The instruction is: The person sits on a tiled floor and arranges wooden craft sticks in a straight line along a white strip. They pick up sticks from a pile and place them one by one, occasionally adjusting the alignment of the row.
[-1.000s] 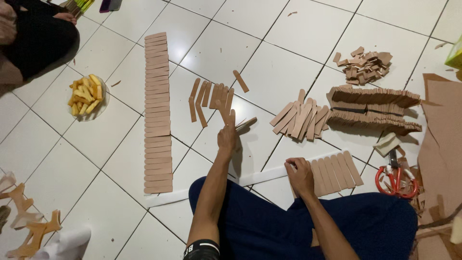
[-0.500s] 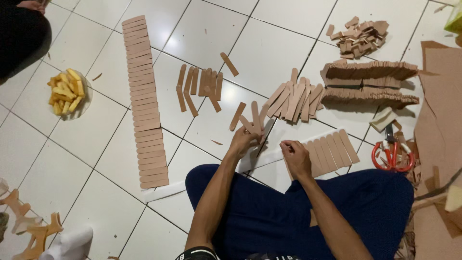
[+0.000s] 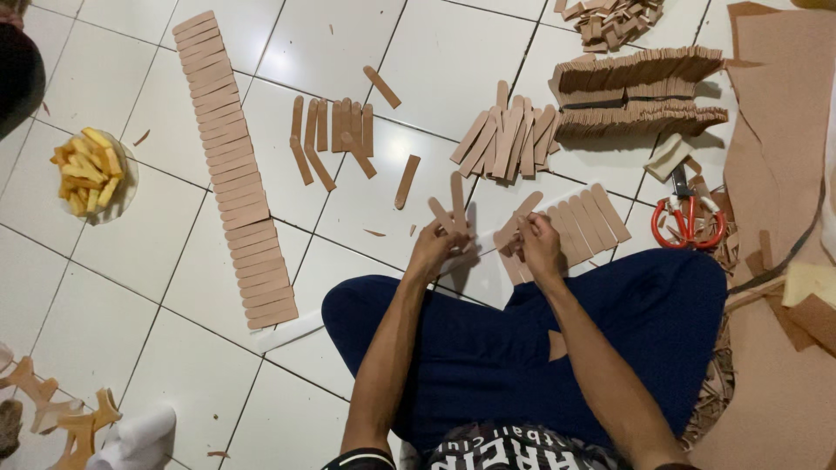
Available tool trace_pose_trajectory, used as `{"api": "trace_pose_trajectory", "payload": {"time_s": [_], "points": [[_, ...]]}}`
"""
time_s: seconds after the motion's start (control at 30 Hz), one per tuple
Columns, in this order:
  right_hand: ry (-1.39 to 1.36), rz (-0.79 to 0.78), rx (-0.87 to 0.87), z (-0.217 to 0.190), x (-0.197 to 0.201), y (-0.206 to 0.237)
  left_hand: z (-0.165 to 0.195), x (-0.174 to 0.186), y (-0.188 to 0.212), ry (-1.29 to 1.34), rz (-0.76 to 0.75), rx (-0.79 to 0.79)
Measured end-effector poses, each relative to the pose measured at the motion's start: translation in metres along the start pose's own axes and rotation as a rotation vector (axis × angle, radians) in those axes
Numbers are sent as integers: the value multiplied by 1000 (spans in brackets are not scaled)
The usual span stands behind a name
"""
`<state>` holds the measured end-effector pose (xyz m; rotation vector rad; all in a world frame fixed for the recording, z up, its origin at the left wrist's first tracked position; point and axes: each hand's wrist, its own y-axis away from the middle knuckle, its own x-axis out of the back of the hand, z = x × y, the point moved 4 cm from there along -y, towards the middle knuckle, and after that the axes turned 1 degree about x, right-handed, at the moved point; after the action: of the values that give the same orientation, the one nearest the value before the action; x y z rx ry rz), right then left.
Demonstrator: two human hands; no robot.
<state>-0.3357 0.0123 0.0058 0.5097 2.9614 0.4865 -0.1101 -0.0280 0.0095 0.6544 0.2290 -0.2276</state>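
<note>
Red-handled scissors [image 3: 688, 218] right; bowl [image 3: 122, 187] of yellow sticks, possibly fries, left.

We see both bare forearms reaching up from the lower middle of the frame, left hand [image 3: 433, 248] and right hand [image 3: 540, 246] side by side at centre (fingers curled shut, knuckles toward us).

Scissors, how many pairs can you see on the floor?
1. The red-handled scissors lie on the floor tiles to the right of the right hand, beside the cardboard sheet. Others may be hidden under scraps.
</note>
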Motion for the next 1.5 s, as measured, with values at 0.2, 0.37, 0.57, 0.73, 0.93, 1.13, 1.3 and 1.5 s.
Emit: {"api": "trace_pose_trajectory", "payload": {"time_s": [0.2,0.37,0.57,0.73,0.93,1.13,1.3,1.5], "points": [[120,75,198,-8,39,5,21,9,30,-1033,587,-775],[130,101,96,-8,48,13,-9,-40,21,-1268,186,-741],[251,92,160,-7,39,16,2,-46,6,-1272,240,-733],[304,67,172,2,35,18,3,-41,14,-1209,283,-819],[428,-42,108,15,19,25,-23,-39,16,-1394,204,-746],[376,-23,161,16,18,27,-17,-23,15,-1418,217,-824],[390,-3,57,17,18,26,-10,-28,20,-1406,201,-766],[560,-114,77,17,-4,38,-16,-36,29,-1380,173,-752]]}}
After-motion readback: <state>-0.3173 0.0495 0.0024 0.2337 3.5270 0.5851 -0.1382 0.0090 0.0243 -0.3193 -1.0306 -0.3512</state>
